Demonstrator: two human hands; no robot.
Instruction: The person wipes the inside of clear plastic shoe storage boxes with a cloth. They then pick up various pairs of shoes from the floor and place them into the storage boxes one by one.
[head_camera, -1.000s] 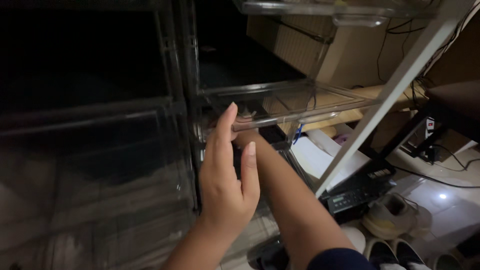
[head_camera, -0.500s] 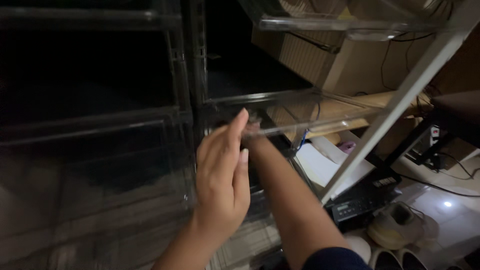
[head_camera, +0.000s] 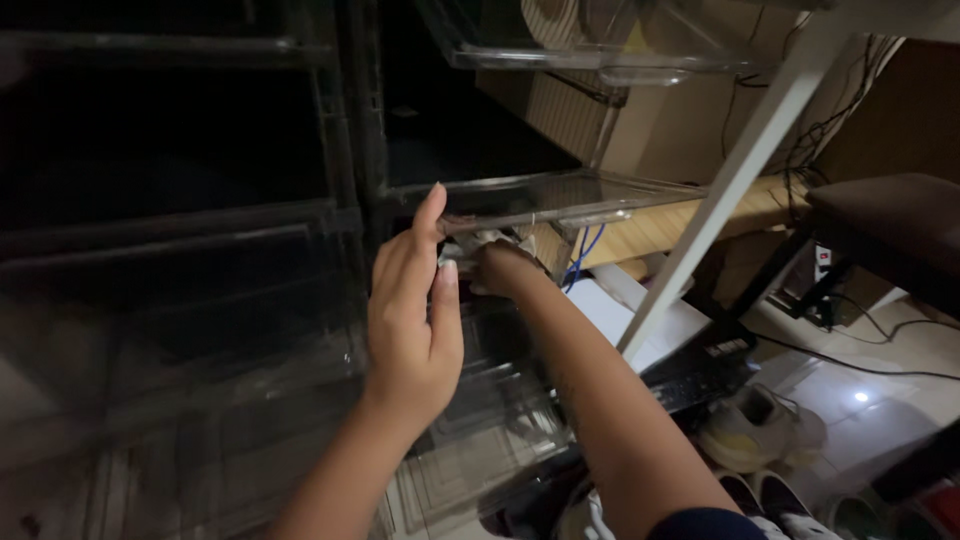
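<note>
Fingers (head_camera: 428, 215) of L hand (head_camera: 410, 310) touch clear drawer (head_camera: 560, 195).

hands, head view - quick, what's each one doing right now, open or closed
Left hand: open, fingers straight, index tip touching the front edge of the clear drawer.
Right hand: reaching under that drawer, fingers curled; a grip cannot be told.

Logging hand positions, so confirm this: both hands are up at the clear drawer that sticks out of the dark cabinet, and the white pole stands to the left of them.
Wrong on one point. In the head view the white pole stands to the right of the left hand and right hand, not left. Both hands are at the clear drawer sticking out of the dark cabinet.
</note>
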